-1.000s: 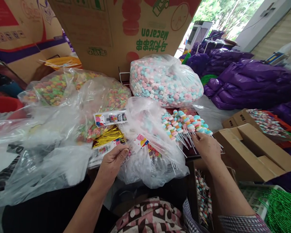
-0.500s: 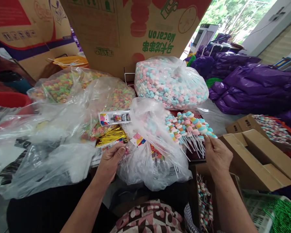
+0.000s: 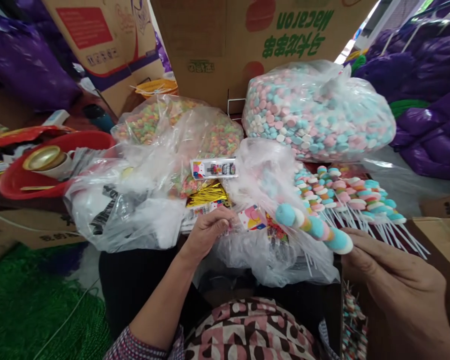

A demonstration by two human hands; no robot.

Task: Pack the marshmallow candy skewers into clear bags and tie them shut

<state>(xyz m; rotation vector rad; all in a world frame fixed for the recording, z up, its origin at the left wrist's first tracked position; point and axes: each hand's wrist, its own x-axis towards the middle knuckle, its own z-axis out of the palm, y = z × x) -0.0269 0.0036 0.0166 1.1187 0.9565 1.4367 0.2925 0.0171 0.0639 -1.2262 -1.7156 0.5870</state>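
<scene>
lifted from the pile, candy skewer (image 3: 315, 227) juts leftward from right hand's (image 3: 393, 285) pinching grip.

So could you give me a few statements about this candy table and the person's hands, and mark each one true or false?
1. The right hand holds a marshmallow skewer. True.
2. The big bag of pink, blue and white candies lies on the far left of the table. False: it lies at the back right, in front of the cardboard box.
3. The left hand rests on a heap of small clear bags. True.
4. The red basin is on the right. False: it is on the left.
5. The pile of skewers lies inside the red basin. False: it lies on the table at right.
</scene>
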